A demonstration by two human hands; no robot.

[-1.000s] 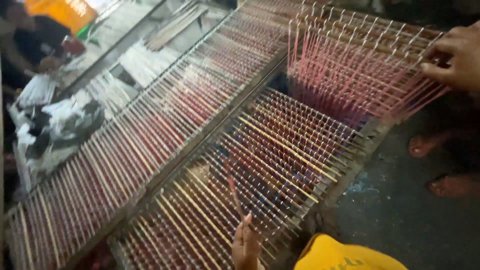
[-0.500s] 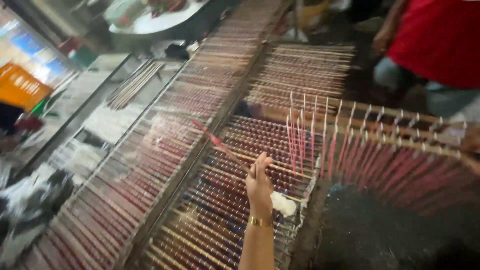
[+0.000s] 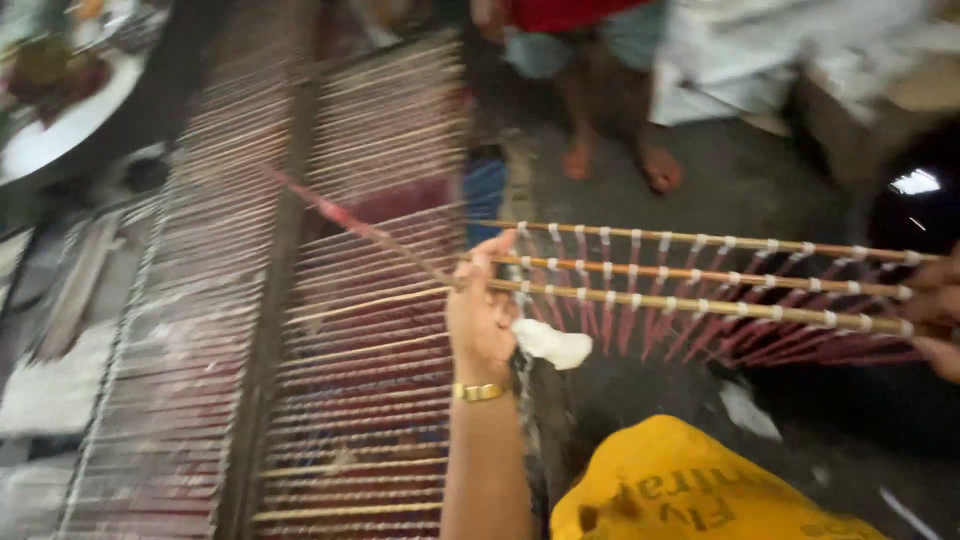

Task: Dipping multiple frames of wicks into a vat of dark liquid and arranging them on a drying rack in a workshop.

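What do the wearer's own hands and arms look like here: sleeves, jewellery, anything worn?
The left hand is bare, with a gold bracelet at the wrist and no sleeve on the visible forearm. The right hand shows only as bare fingers at the frame's right edge; nothing worn there can be made out. A yellow printed garment sits below.

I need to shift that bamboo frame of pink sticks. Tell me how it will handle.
The frame probably lifts lightly: thin rods, slim sticks. The sticks hang loosely clipped, so they may swing or snag. The long rods look apt to flex; hands grip both ends, left hand here.
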